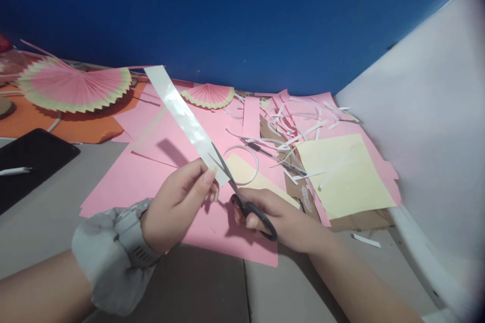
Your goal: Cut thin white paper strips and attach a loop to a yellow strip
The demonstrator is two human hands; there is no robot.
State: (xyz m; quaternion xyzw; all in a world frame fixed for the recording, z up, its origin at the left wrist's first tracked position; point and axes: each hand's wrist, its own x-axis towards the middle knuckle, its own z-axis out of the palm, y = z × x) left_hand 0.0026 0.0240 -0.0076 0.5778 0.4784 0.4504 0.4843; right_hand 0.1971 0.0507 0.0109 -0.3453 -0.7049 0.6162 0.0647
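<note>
My left hand (182,202) pinches a long white paper strip (182,116) near its lower end, between thumb and fingers. The strip slants up and to the left, with a shiny patch midway. In my right hand (265,212) is a pair of black-handled scissors (231,174), fingers through the loops. Its blades are parted and lie at the strip's lower end, beside my left thumb; whether they cut into the paper I cannot tell. Beneath both hands lie pink paper sheets (151,176). A thin pale ring-shaped strip (257,164) lies just beyond the scissors.
Pink-and-yellow pleated paper fans (76,86) sit at the back left on orange paper (94,128). A black tablet-like slab (38,161) is at left. Several white scraps (291,121), a pen (265,150) and a yellow sheet (344,176) lie right. A blue wall (242,20) stands behind.
</note>
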